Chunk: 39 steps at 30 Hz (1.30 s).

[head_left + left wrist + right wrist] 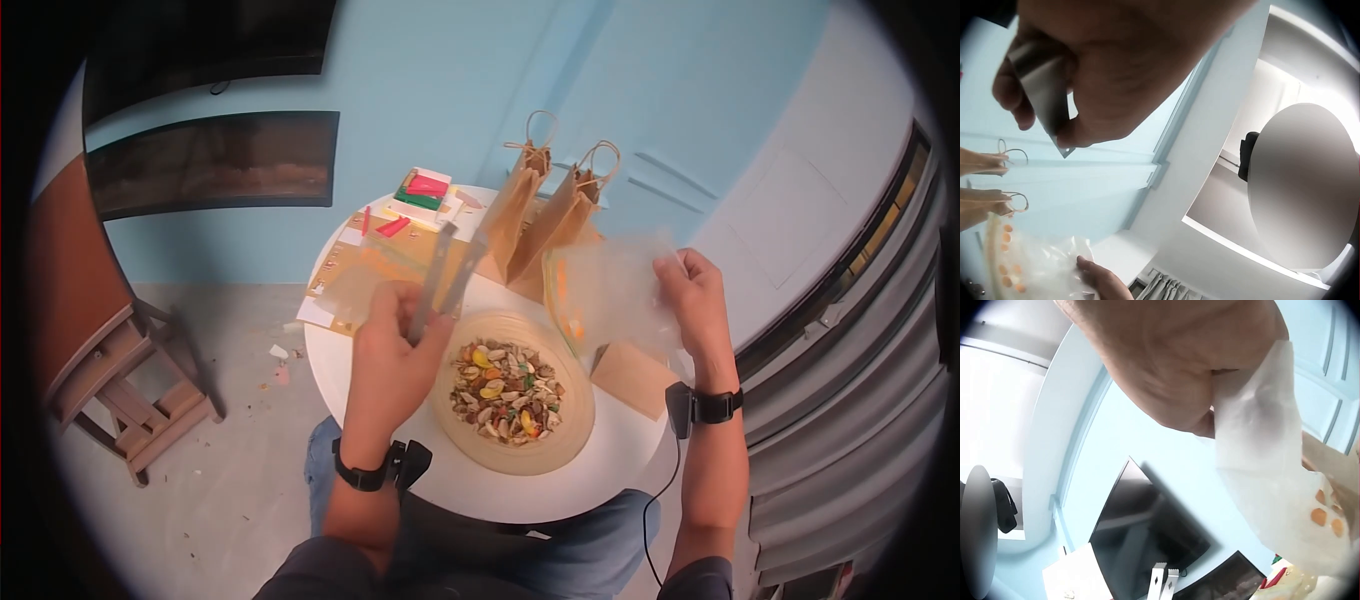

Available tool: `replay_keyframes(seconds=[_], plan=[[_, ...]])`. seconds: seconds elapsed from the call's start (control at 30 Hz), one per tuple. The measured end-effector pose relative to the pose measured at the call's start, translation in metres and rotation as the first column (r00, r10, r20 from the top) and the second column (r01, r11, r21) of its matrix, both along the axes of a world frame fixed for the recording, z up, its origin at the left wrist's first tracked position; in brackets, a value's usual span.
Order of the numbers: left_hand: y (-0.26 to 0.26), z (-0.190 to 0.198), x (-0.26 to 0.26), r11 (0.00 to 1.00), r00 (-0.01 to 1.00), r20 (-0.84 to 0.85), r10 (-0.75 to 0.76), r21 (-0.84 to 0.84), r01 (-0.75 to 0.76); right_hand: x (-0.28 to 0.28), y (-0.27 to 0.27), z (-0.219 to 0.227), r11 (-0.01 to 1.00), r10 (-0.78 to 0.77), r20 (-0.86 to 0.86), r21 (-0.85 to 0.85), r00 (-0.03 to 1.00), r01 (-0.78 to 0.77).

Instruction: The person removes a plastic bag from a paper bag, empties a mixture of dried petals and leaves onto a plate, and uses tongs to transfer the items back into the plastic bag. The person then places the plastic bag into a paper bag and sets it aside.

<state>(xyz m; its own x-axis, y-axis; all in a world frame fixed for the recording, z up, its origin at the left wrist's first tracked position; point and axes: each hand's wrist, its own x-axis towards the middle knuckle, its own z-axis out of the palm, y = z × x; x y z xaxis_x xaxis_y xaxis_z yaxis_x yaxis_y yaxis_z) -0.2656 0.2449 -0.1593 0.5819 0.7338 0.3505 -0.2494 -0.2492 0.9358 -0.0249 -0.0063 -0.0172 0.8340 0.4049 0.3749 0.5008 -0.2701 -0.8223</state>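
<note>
My left hand [392,350] grips a pair of metal tongs [434,285], their two arms pointing up and slightly apart. In the right wrist view the serrated ends of the tongs [1157,582] show at the bottom. My right hand [692,300] pinches a translucent plastic bag [612,285] by its edge, thumb on top. Orange spots mark the bag's far side, and the bag [1260,431] hangs loosely from the fingers in the right wrist view. Between and below both hands stands a round beige bowl [565,445] with a mix of small brown, cream, yellow and green pieces.
Two brown paper bags [545,235] with twisted handles stand at the back of the white round table [440,490]. A flat brown paper piece [630,380] lies right of the bowl. A box with red and green items [422,190] sits back left. A wooden chair [130,390] is at left.
</note>
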Motion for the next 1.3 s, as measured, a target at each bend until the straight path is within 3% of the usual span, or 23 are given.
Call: replay_keyframes(seconds=[0.1, 0.2, 0.27, 0.33, 0.4, 0.47, 0.53, 0.63, 0.7, 0.77, 0.83, 0.93, 1.03, 1.13, 1.3], plan=[[0.013, 0.003, -0.016, 0.994, 0.986, 0.14, 0.089, -0.08, -0.078, 0.016, 0.036, -0.016, 0.993, 0.056, -0.016, 0.103, 0.998, -0.054], [0.02, 0.008, -0.029, 0.983, 0.961, 0.228, 0.156, -0.133, -0.128, -0.002, 0.088, -0.025, 0.959, 0.149, -0.203, 0.267, 0.968, -0.092], [0.025, 0.009, -0.037, 0.979, 0.959, 0.223, 0.174, -0.142, -0.145, 0.017, 0.126, -0.06, 0.842, 0.346, -0.283, 0.515, 0.895, -0.163], [0.029, 0.009, -0.04, 0.98, 0.959, 0.221, 0.179, -0.131, -0.152, 0.026, 0.161, -0.099, 0.775, 0.419, -0.372, 0.622, 0.828, -0.112], [0.031, 0.007, -0.043, 0.979, 0.96, 0.213, 0.184, -0.126, -0.159, 0.027, 0.188, -0.143, 0.82, 0.435, -0.49, 0.563, 0.756, -0.107], [0.033, 0.006, -0.045, 0.979, 0.961, 0.203, 0.189, -0.121, -0.167, -0.033, 0.197, -0.149, 0.831, 0.529, -0.623, 0.519, 0.576, -0.202], [0.036, 0.007, -0.048, 0.973, 0.958, 0.191, 0.213, -0.129, -0.19, -0.07, 0.192, -0.146, 0.824, 0.516, -0.8, 0.366, 0.305, -0.432], [0.038, 0.006, -0.054, 0.967, 0.953, 0.195, 0.232, -0.156, -0.203, -0.099, 0.19, -0.134, 0.747, 0.503, -0.751, 0.128, 0.429, -0.652], [0.039, 0.007, -0.057, 0.967, 0.954, 0.202, 0.22, -0.173, -0.186, -0.093, 0.198, -0.133, 0.71, 0.548, -0.508, -0.137, 0.664, -0.691], [0.039, 0.007, -0.06, 0.969, 0.959, 0.203, 0.198, -0.19, -0.16, -0.082, 0.211, -0.133, 0.696, 0.588, -0.237, -0.339, 0.773, -0.633], [0.041, 0.004, -0.06, 0.973, 0.96, 0.189, 0.208, -0.143, -0.183, -0.071, 0.227, -0.14, 0.71, 0.606, 0.002, -0.453, 0.796, -0.54], [0.044, 0.0, -0.06, 0.974, 0.961, 0.175, 0.213, -0.115, -0.195, -0.057, 0.255, -0.173, 0.714, 0.648, 0.292, -0.556, 0.704, -0.426], [0.044, -0.001, -0.06, 0.972, 0.962, 0.155, 0.224, -0.1, -0.211, -0.049, 0.283, -0.176, 0.63, 0.672, 0.298, -0.711, 0.679, -0.312], [0.043, -0.002, -0.06, 0.973, 0.965, 0.139, 0.224, -0.084, -0.214, -0.043, 0.323, -0.178, 0.551, 0.643, 0.15, -0.771, 0.751, -0.319], [0.047, -0.005, -0.058, 0.974, 0.966, 0.136, 0.218, -0.091, -0.207, -0.043, 0.347, -0.203, 0.224, 0.624, -0.091, -0.931, 0.776, -0.289]])
